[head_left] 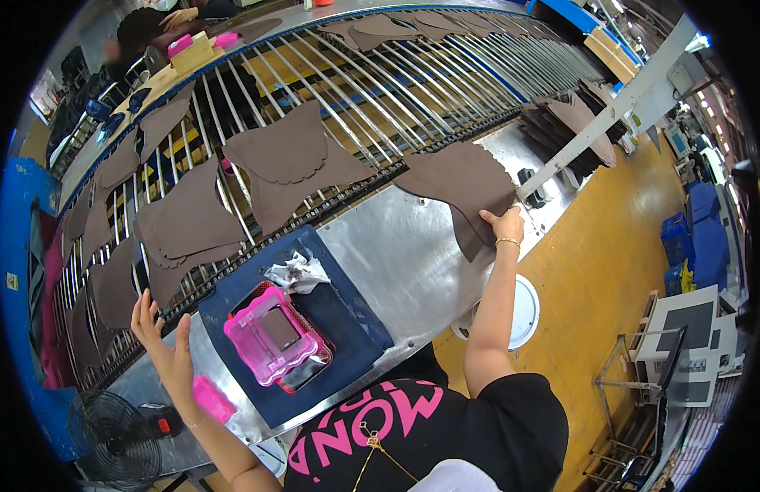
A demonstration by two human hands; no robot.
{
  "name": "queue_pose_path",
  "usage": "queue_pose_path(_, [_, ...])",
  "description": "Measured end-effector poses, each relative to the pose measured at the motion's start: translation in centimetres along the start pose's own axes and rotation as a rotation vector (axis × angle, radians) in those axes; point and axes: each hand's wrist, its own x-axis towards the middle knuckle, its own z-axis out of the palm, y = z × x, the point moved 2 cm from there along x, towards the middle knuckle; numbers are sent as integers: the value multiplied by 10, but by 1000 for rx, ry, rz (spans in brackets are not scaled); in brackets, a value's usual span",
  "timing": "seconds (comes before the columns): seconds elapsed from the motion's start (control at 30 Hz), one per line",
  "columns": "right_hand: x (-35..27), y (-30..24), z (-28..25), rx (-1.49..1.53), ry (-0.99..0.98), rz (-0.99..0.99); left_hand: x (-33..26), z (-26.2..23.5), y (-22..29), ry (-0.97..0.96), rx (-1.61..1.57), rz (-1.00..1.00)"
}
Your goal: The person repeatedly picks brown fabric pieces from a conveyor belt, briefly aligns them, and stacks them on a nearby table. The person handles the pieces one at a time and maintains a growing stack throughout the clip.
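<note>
My right hand (503, 225) grips the near right edge of a dark brown flat cut piece (454, 176), thumb on top. This piece overlaps another brown one on the metal table. My left hand (163, 344) is raised beside the conveyor edge, fingers spread and nothing in it. Between my hands, a pink scalloped plastic box (247, 334) with a brown block inside sits on a dark blue mat (355, 316). Crumpled white tissue (300, 273) lies by the box. A pink object (213, 399) is on the table below my left hand.
A conveyor of metal bars (359, 98) runs behind the table, carrying several brown pieces (277, 148). More brown pieces are stacked (573, 127) at the right, near a slanted white post (609, 111). A black fan (116, 443) stands at the lower left. Another person (179, 16) is across the conveyor.
</note>
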Motion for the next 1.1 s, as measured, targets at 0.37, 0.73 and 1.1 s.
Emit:
queue_pose_path(0.37, [-99,-80,-108,618,-75,-650,2,9,41,-64,-69,88])
queue_pose_path(0.73, [-242,-169,-85,924,-522,-1341,6,-13,29,-256,-682,-300])
queue_pose_path(1.1, [-330,-180,-47,889,-736,-1639,-54,-133,16,277,-277,-187])
